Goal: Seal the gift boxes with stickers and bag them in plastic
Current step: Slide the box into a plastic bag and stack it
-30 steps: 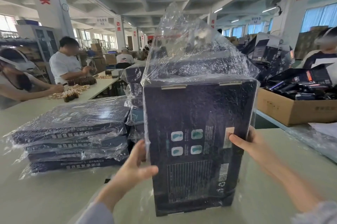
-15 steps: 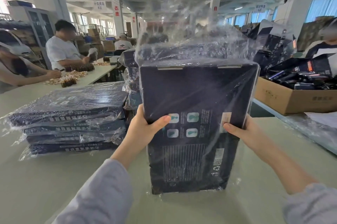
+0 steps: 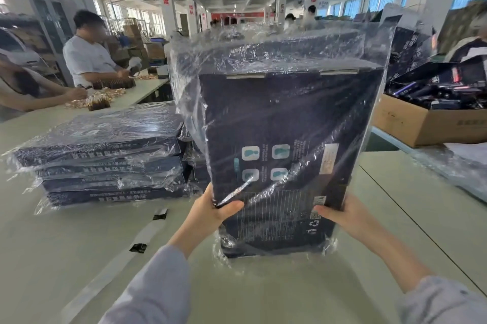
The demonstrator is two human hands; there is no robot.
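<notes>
A pale green table (image 3: 276,294) fills the foreground. On end in the middle is a dark gift box (image 3: 284,123), inside a clear plastic bag (image 3: 276,41) whose loose top crumples above it (whether the lower end rests on the table or hangs just above, I cannot tell). A stack of bagged boxes (image 3: 105,155) lies to its left, a cardboard carton (image 3: 421,123) to its right. The hands are apart: the left hand (image 3: 210,210) grips the box's lower left edge, the right hand (image 3: 347,215) its lower right edge, thumbs on the front. A paper strip (image 3: 142,234) lies near the stack.
</notes>
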